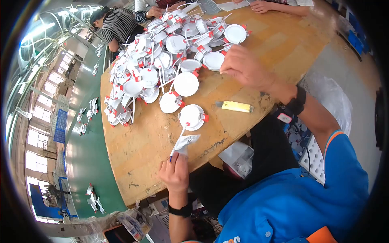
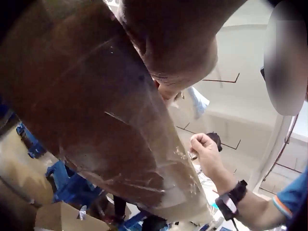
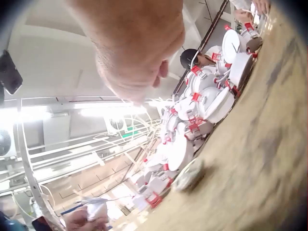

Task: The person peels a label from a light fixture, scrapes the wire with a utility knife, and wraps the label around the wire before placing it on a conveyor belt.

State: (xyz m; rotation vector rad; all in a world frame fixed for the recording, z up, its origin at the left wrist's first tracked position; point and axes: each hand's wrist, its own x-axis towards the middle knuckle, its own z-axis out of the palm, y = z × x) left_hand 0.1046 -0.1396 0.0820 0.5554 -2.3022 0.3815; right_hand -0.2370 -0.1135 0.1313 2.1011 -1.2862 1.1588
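My left hand [image 1: 174, 172] pinches the end of a white cable near the table's front edge, where a short blue wire end [image 1: 170, 158] shows. A printed white label [image 1: 187, 141] hangs on this cable. The cable runs up to a round white downlight [image 1: 191, 117] with red-ended clips, lying on the table. My right hand [image 1: 247, 69] is raised at the right side of the downlight pile [image 1: 176, 44], its fingers curled and nothing visible in them. From the right wrist, the same hand [image 3: 137, 53] hangs above the pile's near side.
A yellow utility knife [image 1: 236, 106] lies on the wooden table [image 1: 227, 137] right of the nearest downlight. Left of it runs a green conveyor belt [image 1: 87, 158] with several downlights. Other people sit at the table's far side. A box [image 1: 239, 158] stands below the front edge.
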